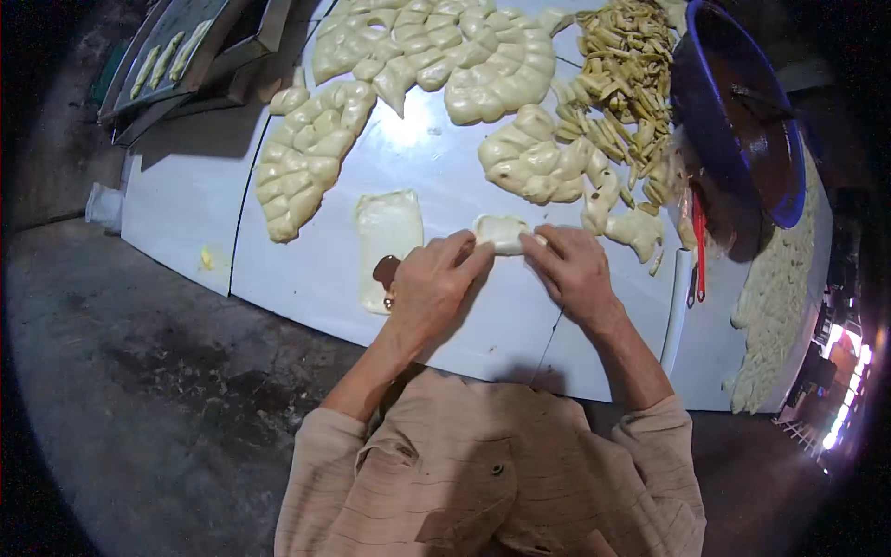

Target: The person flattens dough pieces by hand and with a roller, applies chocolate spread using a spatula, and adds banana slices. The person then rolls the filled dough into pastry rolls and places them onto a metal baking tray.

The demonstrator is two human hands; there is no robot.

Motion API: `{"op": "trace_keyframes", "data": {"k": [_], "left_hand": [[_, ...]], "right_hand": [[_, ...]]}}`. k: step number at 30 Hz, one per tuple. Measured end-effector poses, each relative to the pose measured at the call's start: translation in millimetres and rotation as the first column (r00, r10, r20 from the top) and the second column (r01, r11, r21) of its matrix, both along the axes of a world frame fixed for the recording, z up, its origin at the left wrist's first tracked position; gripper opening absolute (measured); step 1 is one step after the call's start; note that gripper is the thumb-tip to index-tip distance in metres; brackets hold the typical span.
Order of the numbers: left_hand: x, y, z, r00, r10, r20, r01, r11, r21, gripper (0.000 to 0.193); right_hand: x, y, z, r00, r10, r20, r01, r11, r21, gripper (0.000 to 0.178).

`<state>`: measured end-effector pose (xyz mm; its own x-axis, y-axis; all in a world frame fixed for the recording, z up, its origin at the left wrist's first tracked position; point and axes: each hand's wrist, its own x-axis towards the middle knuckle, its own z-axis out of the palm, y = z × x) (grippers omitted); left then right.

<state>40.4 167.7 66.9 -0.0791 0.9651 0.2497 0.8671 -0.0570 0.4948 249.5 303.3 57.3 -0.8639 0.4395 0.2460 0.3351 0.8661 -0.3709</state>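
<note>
Close in front of me, a small pale piece of dough (502,230) lies on the white tabletop, with its ends under my fingertips. My left hand (434,283) has its fingers curled and pressed together at the dough's left end. At the right end, my right hand (575,271) pinches it the same way; its thumb is partly hidden. Just left of my left hand lies a flat rectangular dough sheet (390,223), bearing a glossy brown spread (385,270) near its lower end. My left hand covers part of that sheet's edge.
Many dough pieces (306,162) lie in clusters across the table. Pale yellow cut strips (626,70) are heaped at back right, beside a tilted purple basin (791,186) holding brown mixture. A red-handled tool (700,241) lies at right. Trays (176,60) stand at far left.
</note>
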Motion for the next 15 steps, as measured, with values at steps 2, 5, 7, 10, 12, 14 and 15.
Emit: {"op": "trace_keyframes", "data": {"k": [2, 5, 7, 10, 12, 14, 15], "left_hand": [[0, 4, -6, 0.998, 0.063, -0.002, -0.063, 0.998, 0.009, 0.03], [-2, 4, -8, 0.987, 0.16, -0.021, -0.159, 0.987, 0.027, 0.031], [0, 2, -3, 0.995, 0.098, -0.001, -0.098, 0.994, 0.047, 0.029], [-1, 15, -3, 0.994, 0.095, -0.058, -0.098, 0.994, -0.052, 0.03], [-1, 24, 0, 0.987, 0.156, -0.043, -0.157, 0.987, -0.024, 0.031], [-6, 23, -1, 0.986, 0.168, -0.006, -0.168, 0.986, -0.012, 0.031], [-9, 23, -3, 0.983, 0.182, 0.03, -0.182, 0.983, -0.002, 0.031]], "right_hand": [[-10, 7, 0, 0.998, -0.064, 0.018, 0.064, 0.998, -0.001, 0.037], [-18, 3, 6, 0.994, -0.099, -0.043, 0.096, 0.993, -0.061, 0.038], [-7, 3, 3, 0.997, -0.059, -0.058, 0.056, 0.997, -0.053, 0.038], [-10, 8, -7, 0.998, -0.062, 0.028, 0.061, 0.997, 0.037, 0.035], [-20, 16, -2, 0.994, -0.104, 0.02, 0.104, 0.995, 0.0, 0.034], [-25, 15, 4, 0.992, -0.121, 0.037, 0.122, 0.992, -0.028, 0.034], [-22, 11, 6, 0.991, -0.13, -0.017, 0.129, 0.99, -0.049, 0.035]]}}
